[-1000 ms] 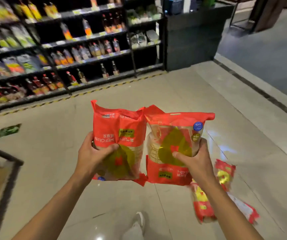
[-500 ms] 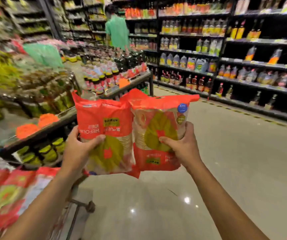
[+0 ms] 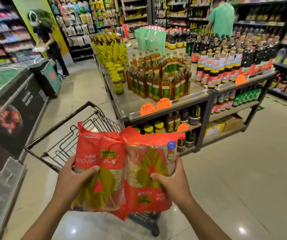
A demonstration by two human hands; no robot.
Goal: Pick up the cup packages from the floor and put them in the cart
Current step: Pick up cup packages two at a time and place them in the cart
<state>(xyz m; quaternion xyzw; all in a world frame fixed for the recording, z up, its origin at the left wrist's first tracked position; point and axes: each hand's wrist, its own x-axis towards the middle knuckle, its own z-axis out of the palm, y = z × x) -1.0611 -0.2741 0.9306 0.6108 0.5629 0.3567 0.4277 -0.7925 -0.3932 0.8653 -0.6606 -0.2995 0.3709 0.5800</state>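
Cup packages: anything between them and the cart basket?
Nothing visible. The left hand grips the left cup package, the right hand the right cup package, both over the near end of the open-topped cart; the basket under them is hidden.

Bright overhead store light; glare spots on floor (image 3: 242, 230); edges blurred, wide-angle bowed.

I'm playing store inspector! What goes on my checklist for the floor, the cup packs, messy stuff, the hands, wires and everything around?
Surface: glossy beige tile floor.
Job's things: left package and right package, both red, held side by side; wire cart behind them in view.
Clutter: nothing seen.
Hands: left hand grips the left package; right hand grips the right package.
Cables: nothing seen.
Surroundings: bottle display table, freezer, person in green, second person.
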